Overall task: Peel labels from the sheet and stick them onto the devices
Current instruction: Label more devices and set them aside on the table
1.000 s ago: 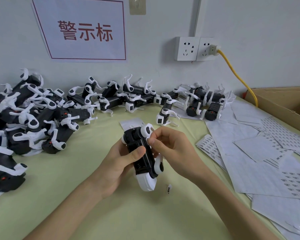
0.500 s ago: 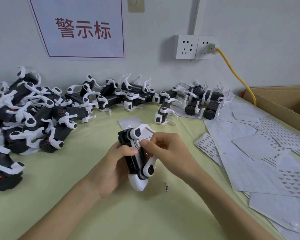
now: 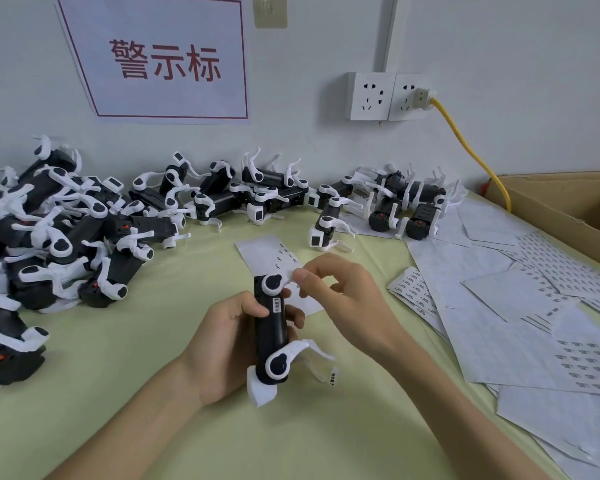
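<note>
The left hand (image 3: 222,344) grips the black-and-white plastic device (image 3: 271,336), its small white label (image 3: 277,305) now stuck; the right hand (image 3: 343,292), fingers loosely pinched and empty, has lifted away toward one o'clock.

Just one view here, a wide-angle head cam looking forward and down. It sits close over the desk (image 3: 94,393), so both forearms come in from the bottom edge and the hands land mid-frame. It faces the back wall, catching the wall sign (image 3: 160,60) and the outlets (image 3: 388,95) up top. Edges bend a bit.
</note>
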